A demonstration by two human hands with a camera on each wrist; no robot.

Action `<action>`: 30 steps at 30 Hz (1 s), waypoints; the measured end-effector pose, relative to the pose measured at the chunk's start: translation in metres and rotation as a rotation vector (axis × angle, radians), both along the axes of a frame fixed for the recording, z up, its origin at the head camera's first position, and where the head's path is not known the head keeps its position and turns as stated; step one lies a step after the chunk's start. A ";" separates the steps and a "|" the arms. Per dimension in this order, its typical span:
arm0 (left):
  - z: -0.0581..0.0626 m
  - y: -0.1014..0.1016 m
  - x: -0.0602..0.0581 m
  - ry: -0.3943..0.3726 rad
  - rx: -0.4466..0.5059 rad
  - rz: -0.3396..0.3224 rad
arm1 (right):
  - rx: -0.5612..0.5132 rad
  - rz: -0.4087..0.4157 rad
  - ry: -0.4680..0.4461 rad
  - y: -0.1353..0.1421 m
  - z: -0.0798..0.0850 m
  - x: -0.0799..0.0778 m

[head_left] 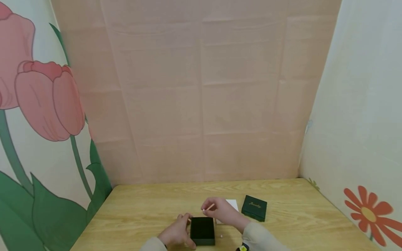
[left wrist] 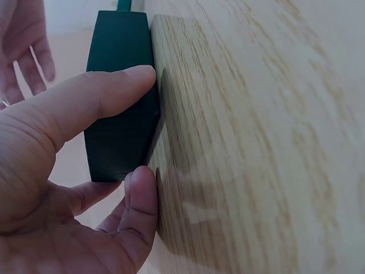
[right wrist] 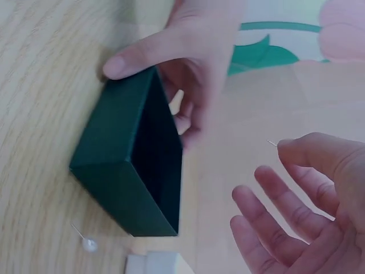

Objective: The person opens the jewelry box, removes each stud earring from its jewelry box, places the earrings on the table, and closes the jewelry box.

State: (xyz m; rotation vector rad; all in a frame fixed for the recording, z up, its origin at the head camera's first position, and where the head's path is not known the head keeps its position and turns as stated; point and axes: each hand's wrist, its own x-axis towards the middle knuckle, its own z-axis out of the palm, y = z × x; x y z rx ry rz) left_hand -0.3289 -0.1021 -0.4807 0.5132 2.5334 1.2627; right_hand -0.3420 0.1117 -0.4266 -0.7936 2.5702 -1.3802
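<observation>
A dark green open-topped box (head_left: 202,242) stands on the table in front of the person, its inside dark. Thumb and fingers of the left hand (head_left: 177,232) grip it from the left side; the left wrist view shows the thumb across the green wall (left wrist: 122,142). Above the box's far right corner is the right hand (head_left: 224,212), pinching a small earring between thumb and forefinger. Only the thin metal pin (right wrist: 272,142) of that earring shows in the right wrist view. To the right of the box, a pearl stud earring (right wrist: 89,244) lies on the wood.
A dark green lid (head_left: 255,208) with gold lettering lies to the right, beyond the right hand. Partly hidden behind that hand is a white flat piece (head_left: 232,203). The wooden table (head_left: 141,198) meets a pinkish cloth backdrop (head_left: 201,104) at its far edge.
</observation>
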 end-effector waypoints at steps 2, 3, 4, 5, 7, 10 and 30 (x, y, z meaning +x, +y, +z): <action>-0.001 -0.001 -0.001 -0.022 0.008 0.004 | -0.007 0.003 0.017 0.006 0.003 0.001; -0.001 -0.001 -0.001 -0.027 0.009 0.005 | -0.015 0.007 0.018 0.008 0.004 0.002; -0.001 -0.001 -0.002 -0.032 0.008 0.006 | -0.020 0.008 0.022 0.011 0.006 0.003; -0.002 -0.001 -0.002 -0.033 0.008 0.008 | -0.026 0.010 0.023 0.014 0.008 0.004; -0.001 -0.001 -0.001 -0.043 0.015 0.010 | -0.036 0.009 0.021 0.019 0.011 0.007; 0.000 -0.001 -0.001 -0.027 0.011 0.007 | -0.044 -0.007 0.010 0.027 0.013 0.009; 0.002 -0.003 -0.002 -0.104 0.054 -0.024 | 0.031 0.017 -0.030 0.060 -0.028 0.017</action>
